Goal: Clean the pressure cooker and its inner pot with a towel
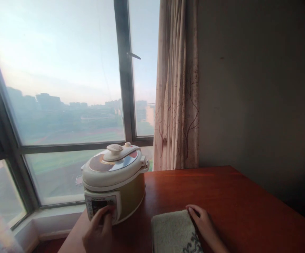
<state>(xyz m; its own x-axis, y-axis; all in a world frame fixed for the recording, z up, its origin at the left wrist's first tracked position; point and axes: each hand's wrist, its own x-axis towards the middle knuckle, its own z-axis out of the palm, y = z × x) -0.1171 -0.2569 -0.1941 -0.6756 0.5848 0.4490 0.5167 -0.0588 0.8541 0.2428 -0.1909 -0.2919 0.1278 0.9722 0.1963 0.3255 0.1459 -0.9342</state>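
Observation:
My left hand [99,228] is at the front panel of a white and olive-gold electric pressure cooker [132,196]. Its fingers are bent and drawn together, with the tips against or just in front of the panel; anything between them is hidden. The cooker's lid [115,165] sits on top, its knob upward. To the right, a folded pale green towel [170,228] with a dark leafy pattern lies flat on the table. My right hand [201,221] has thumb and forefinger closed at the towel's far right corner.
The reddish-brown wooden table [236,207] reaches back to a grey wall [247,88]. Behind the cooker stands a large window [70,70] with a dark frame. A beige curtain [176,88] with a branch pattern hangs beside it. The table's left edge is close to the cooker.

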